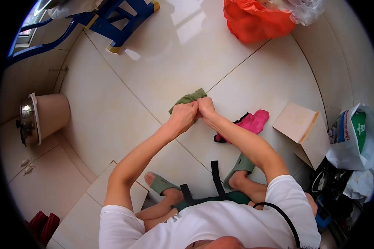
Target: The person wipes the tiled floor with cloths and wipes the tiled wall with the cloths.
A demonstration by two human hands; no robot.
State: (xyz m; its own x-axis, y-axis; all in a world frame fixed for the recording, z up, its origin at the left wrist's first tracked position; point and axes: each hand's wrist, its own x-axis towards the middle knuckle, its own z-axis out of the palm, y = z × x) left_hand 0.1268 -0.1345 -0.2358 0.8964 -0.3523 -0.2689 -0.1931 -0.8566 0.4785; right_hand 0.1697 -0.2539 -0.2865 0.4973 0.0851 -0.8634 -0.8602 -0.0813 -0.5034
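A small green cloth (pixel 188 98) is gripped in front of me above the tiled floor. My left hand (pixel 183 116) is closed on its lower part, with the fingers curled. Against it, my right hand (pixel 206 108) is closed too, pinching the cloth's right side. The two hands touch, and they hide part of the cloth between them. To the right, under my right forearm, a bright pink fabric piece with black trim (pixel 253 123) lies on the floor; the arm covers part of it.
Green slippers (pixel 239 167) are on my feet. A blue folding stool (pixel 119 37) stands far left and a red plastic bag (pixel 253 23) far right. Left are a bin-shaped container (pixel 54 115) and a metal pot lid (pixel 27 120). Right are a tiled box (pixel 297 124) and a white bag (pixel 348 143).
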